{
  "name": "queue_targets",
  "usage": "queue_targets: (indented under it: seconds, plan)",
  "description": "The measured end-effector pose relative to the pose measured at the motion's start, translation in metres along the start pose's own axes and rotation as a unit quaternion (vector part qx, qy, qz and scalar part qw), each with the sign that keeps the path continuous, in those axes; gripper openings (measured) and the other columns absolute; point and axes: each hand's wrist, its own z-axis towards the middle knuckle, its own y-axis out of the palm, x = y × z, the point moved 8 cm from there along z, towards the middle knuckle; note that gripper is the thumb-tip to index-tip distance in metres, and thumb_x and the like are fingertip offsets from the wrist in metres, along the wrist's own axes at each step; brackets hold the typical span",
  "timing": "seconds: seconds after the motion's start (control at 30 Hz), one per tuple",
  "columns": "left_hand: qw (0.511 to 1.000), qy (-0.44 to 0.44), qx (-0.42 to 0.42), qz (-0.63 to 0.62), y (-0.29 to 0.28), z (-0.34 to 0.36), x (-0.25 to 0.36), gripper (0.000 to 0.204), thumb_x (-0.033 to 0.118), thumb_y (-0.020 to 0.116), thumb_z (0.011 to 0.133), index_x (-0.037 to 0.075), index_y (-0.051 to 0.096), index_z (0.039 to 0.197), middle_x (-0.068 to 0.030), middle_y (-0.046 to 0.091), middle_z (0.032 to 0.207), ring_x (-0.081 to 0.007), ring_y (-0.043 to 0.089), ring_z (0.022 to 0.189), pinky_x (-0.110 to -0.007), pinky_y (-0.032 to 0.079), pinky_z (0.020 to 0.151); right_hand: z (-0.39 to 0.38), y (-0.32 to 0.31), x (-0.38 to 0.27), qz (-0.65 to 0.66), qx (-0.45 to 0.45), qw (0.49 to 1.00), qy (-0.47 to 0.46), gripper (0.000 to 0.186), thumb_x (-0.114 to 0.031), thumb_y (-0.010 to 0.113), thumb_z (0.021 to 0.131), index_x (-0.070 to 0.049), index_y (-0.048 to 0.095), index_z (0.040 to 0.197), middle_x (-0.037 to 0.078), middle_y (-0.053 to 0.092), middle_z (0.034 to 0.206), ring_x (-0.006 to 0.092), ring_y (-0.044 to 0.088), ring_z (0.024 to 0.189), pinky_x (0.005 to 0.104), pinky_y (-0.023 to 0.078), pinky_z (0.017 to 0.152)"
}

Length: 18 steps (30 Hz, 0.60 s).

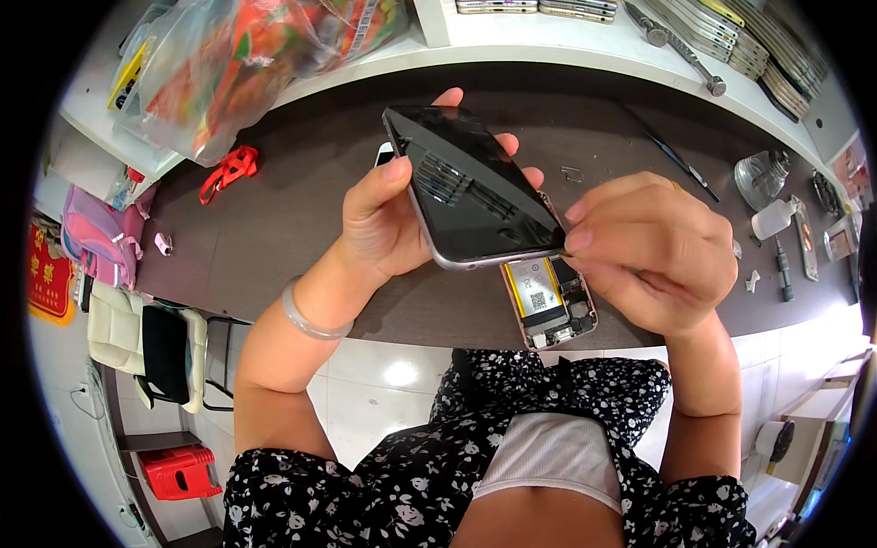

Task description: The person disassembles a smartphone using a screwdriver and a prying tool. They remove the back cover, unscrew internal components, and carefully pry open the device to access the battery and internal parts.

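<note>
- Already done: the opened phone body [575, 312] lies on the surface [292, 215], its battery [532, 285] bare and seated.
- Above that body, the left grip [379, 215] is clamped around the black-screened phone [475, 187].
- The right grip [653, 247] meets its corner, above the body; whether it pinches anything cannot be told.
- Left undone, seemingly: covering the body.

Above the desk's [292, 183] near edge, the left grip [379, 215] curls, thumb opposite fingers, while the right grip [662, 251] bends inward, fingertips gathered.
</note>
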Motion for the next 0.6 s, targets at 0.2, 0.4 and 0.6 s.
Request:
queue_targets:
  seconds: [0.2, 0.4, 0.6]
  plan:
    - [1.0, -0.001, 0.0, 0.008, -0.0019, 0.0009, -0.0033, 0.089, 0.044, 0.069, 0.072, 0.019, 0.018, 0.141, -0.0186, 0.042, 0.13, -0.0413, 0.045, 0.119, -0.055, 0.037, 0.1, -0.0042, 0.0034, -0.0067, -0.032, 0.028, 0.998, -0.043, 0.019, -0.003, 0.071, 0.056, -0.005, 0.068, 0.075, 0.006, 0.06, 0.068, 0.019, 0.062, 0.063, 0.0277, 0.051, 0.055]
    - [1.0, -0.011, -0.007, 0.013, -0.001, 0.0021, -0.0078, 0.088, 0.042, 0.07, 0.073, 0.022, 0.018, 0.141, -0.0182, 0.042, 0.131, -0.0436, 0.042, 0.121, -0.054, 0.038, 0.1, -0.0049, 0.0065, -0.0061, -0.016, 0.03, 0.999, -0.007, 0.02, -0.001, 0.073, 0.055, -0.005, 0.068, 0.074, 0.006, 0.061, 0.067, 0.0189, 0.062, 0.062, 0.0278, 0.051, 0.055]
    - [0.999, -0.004, -0.029, 0.019, -0.0009, 0.0025, -0.0088, 0.085, 0.039, 0.068, 0.075, 0.023, 0.017, 0.142, -0.0179, 0.041, 0.132, -0.0458, 0.04, 0.122, -0.055, 0.036, 0.101, -0.0054, 0.0085, -0.0054, -0.008, 0.025, 1.0, 0.014, 0.02, 0.001, 0.074, 0.056, -0.005, 0.067, 0.074, 0.005, 0.061, 0.066, 0.0194, 0.062, 0.061, 0.0279, 0.051, 0.056]
